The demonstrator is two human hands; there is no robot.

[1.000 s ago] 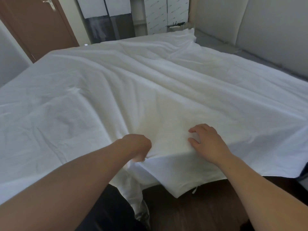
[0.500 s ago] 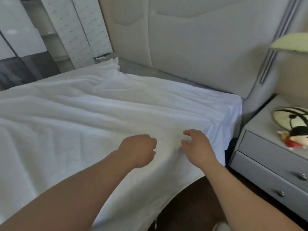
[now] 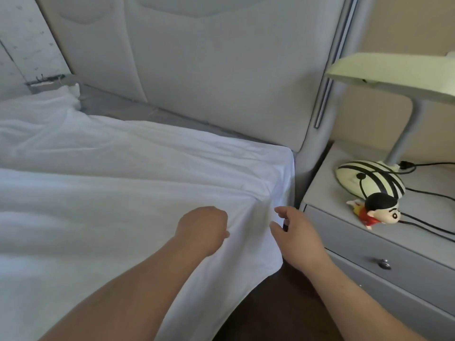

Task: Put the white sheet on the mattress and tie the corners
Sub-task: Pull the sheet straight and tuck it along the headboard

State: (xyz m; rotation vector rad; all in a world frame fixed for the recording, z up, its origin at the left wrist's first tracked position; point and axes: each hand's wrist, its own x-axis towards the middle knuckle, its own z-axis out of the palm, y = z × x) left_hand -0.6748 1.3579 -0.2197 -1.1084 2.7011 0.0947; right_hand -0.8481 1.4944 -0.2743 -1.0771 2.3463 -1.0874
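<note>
The white sheet (image 3: pixel 118 183) lies wrinkled over the mattress, and its near right corner hangs down over the bed's side. A grey strip of bare mattress (image 3: pixel 123 108) shows along the headboard. My left hand (image 3: pixel 203 230) is a fist on the sheet near that corner, fingers curled under into the fabric, with creases running out from it. My right hand (image 3: pixel 298 239) sits just right of the hanging edge, fingers loosely spread, thumb and forefinger at the cloth's edge.
A padded grey headboard (image 3: pixel 221 70) stands behind the bed. Close on the right is a grey nightstand (image 3: pixel 369 244) with drawers, bearing a desk lamp (image 3: pixel 394 77), a striped round base (image 3: pixel 369 180), a cartoon figure (image 3: pixel 376 212) and black cables. Dark floor (image 3: pixel 283 311) lies below.
The view has swung right from the bed's side to the corner by the headboard. Both hands have travelled along the sheet's edge to this corner; the right hand has come off the top of the sheet.
</note>
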